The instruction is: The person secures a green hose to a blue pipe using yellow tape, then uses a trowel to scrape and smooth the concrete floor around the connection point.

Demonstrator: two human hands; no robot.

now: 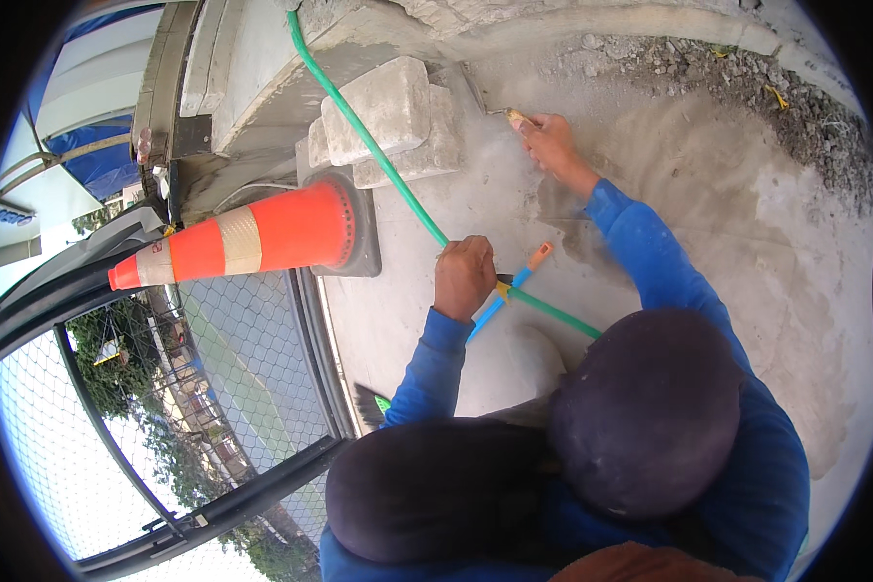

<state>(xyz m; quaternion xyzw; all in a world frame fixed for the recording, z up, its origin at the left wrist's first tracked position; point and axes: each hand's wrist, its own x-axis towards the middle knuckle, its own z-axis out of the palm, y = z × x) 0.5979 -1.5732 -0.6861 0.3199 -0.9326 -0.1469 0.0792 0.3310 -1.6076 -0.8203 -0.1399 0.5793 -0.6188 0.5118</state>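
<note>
My left hand [464, 276] is closed around a green hose [378, 160] that runs from the top of the view down across the grey concrete slab [708, 194]. A blue tool with an orange tip [524, 272] lies slanted right beside that hand; whether the hand also grips it is unclear. My right hand [551, 144] reaches further out and holds a small tool with a yellowish wooden handle [517, 117] against the concrete, next to stacked grey paving blocks [388, 116]. Both arms wear blue sleeves, and my dark-trousered knees [640, 417] fill the lower view.
An orange and white traffic cone [252, 238] lies on its side left of the blocks. A dark metal frame with wire mesh [233, 359] borders the slab on the left, with a drop beyond it. Gravel and rubble [795, 107] edge the slab at top right.
</note>
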